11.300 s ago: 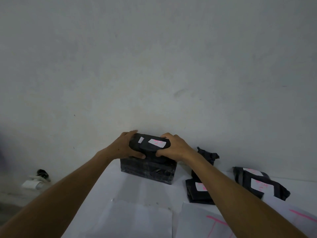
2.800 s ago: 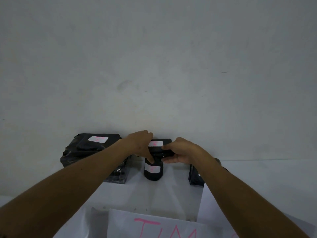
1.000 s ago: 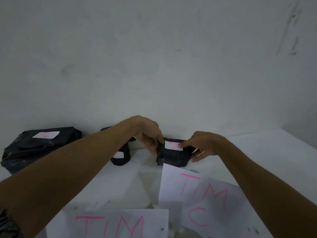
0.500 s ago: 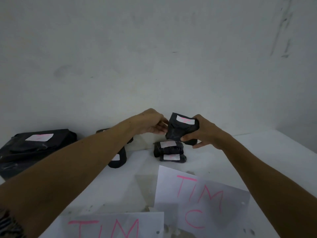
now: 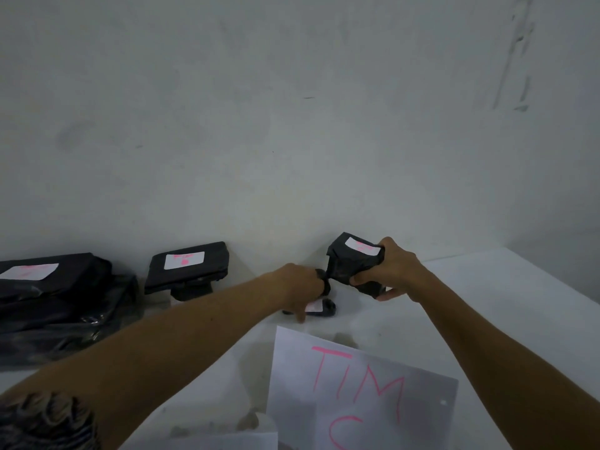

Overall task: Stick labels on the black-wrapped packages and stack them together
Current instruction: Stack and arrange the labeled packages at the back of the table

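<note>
The right hand [image 5: 394, 271] is holding a small black-wrapped package [image 5: 354, 266] up off the white desk [image 5: 503, 303], its fingers [image 5: 365, 280] curled and pressed around the package's side, thumb underneath. A white label [image 5: 362, 246] with pink marks is showing on the package's top face. Just to the left of that lifted package, the left hand [image 5: 300, 287] is reaching down over another small black package [image 5: 321, 308] that is lying on the desk; its fingers are bent downward around something dark, but I cannot tell whether they are actually gripping it. Further left of the lifted package, a flat black parcel [image 5: 188, 266] with its own label is sitting on a smaller dark bundle against the wall [image 5: 292, 125]. Further left again, a large stack of black packages [image 5: 55, 303] is resting at the frame's edge, also labelled on top. Nearer than the lifted package, a white sheet [image 5: 357, 391] with pink letters is lying on the desk.
</note>
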